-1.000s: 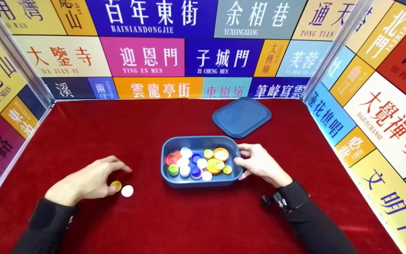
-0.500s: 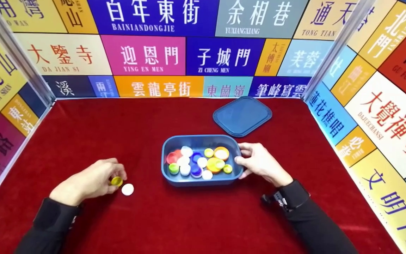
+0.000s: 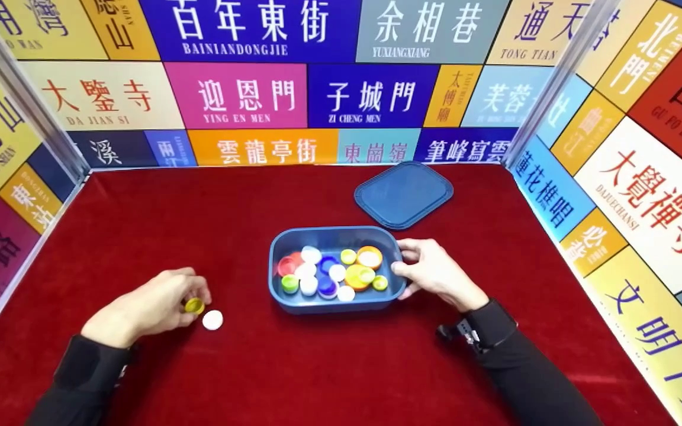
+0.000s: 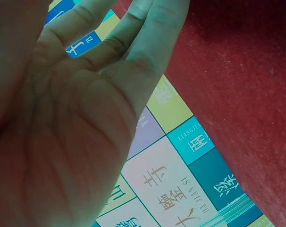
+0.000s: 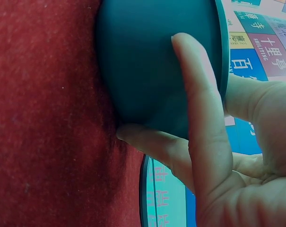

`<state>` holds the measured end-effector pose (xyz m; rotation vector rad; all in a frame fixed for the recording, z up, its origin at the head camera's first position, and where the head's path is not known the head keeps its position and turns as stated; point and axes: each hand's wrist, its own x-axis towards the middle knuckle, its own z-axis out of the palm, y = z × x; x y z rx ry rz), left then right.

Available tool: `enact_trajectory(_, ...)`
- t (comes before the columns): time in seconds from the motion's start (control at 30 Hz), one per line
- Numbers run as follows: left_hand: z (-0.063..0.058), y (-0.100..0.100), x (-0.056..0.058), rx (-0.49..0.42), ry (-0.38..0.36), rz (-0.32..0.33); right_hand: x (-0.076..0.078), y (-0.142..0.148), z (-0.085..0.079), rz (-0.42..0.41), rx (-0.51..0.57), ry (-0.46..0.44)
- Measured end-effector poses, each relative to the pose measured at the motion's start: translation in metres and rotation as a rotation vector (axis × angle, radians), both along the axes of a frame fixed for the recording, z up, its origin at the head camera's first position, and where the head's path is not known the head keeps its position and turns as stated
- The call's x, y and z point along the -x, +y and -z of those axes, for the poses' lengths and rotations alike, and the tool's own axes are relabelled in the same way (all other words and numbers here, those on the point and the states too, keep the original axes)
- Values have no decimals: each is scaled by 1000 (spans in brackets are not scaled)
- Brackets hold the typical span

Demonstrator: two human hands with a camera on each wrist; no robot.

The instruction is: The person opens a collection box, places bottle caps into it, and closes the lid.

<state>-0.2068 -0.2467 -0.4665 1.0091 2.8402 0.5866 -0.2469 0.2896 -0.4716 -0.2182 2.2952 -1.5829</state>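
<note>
My left hand point(image 3: 148, 303) is low over the cloth at the left, its fingers and thumb pinching a small yellow bottle cap point(image 3: 194, 306). Just right of it a white bottle cap point(image 3: 212, 320) lies on the cloth. In the left wrist view the palm point(image 4: 81, 123) fills the left side, and the cap is out of sight. My right hand point(image 3: 438, 273) grips the right end of a blue plastic box point(image 3: 341, 306), thumb at the rim and fingers along the outer wall. In the right wrist view its fingers point(image 5: 204, 113) lie against the box wall point(image 5: 147, 61).
Several loose caps lie in the box, among them a green cap point(image 3: 289, 284) and an orange cap point(image 3: 369, 257). The box's blue lid point(image 3: 404, 195) lies flat on the red cloth point(image 3: 199, 213) behind it. Printed panels point(image 3: 240, 94) wall the table at the back and sides.
The left hand's fingers have curled in from a wider spread and now pinch the yellow cap. My right hand keeps its hold on the box, which stays in place.
</note>
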Motion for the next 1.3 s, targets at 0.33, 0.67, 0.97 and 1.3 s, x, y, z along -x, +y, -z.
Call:
enact_trajectory(0.33, -11, 7, 5, -34, 77, -5, 2, 1, -1, 6, -7, -5)
enact_trajectory(0.67, -30, 36, 15, -75, 256, 18, 1, 2, 1, 1, 17, 5)
enact_trajectory(0.97, -47, 78, 26, -63, 295, 24, 1, -1, 2, -3, 22, 10)
enact_trajectory(1.3, -51, 128, 35, 2, 258, 67, 1, -1, 1, 5, 17, 4)
